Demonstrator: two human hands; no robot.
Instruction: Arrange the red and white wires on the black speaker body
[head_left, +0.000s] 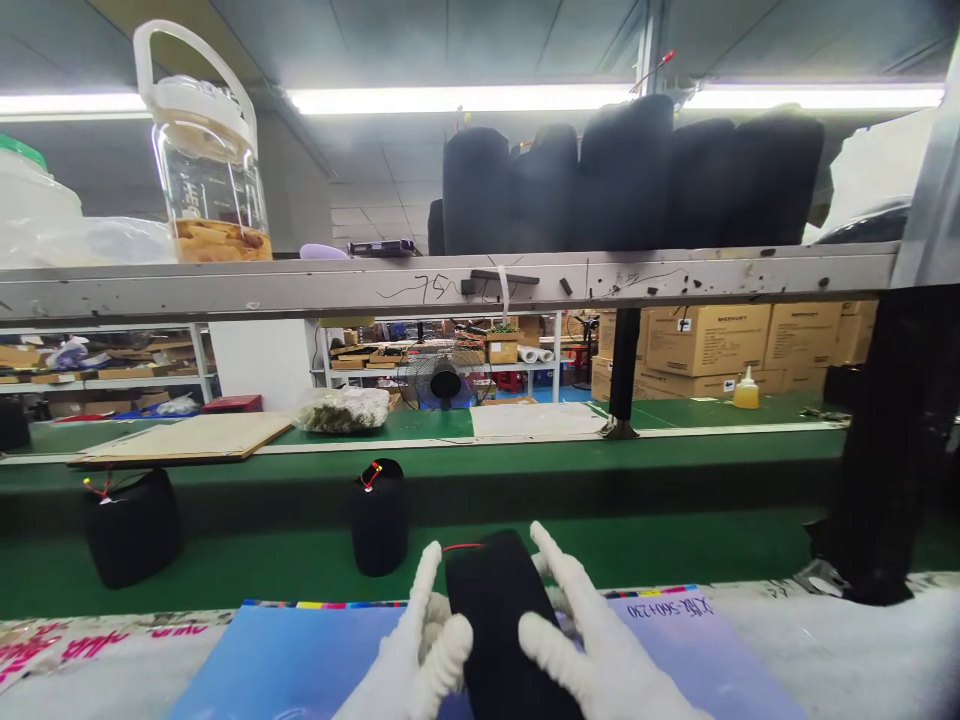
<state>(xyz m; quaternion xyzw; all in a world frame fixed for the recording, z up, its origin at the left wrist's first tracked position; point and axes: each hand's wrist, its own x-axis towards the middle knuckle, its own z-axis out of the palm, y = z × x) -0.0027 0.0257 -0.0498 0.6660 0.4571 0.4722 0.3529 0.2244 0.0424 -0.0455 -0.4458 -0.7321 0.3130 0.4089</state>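
Both my hands wear white gloves and grip a black fabric-covered cylinder (504,620) between them, low in the middle of the view. My left hand (420,650) clasps its left side with the thumb across the front. My right hand (592,645) clasps its right side, index finger stretched along the top edge. A thin red wire (460,547) pokes out at the cylinder's far end. The cylinder hovers over a blue sheet (300,660).
Two more black cylinders (379,516) (132,526) with red wires stand on the green conveyor belt (675,550). A shelf (450,285) above carries several black cylinders and a clear jug (206,160). A black post (892,450) stands at right. Cardboard boxes (709,340) and a fan (444,375) lie beyond.
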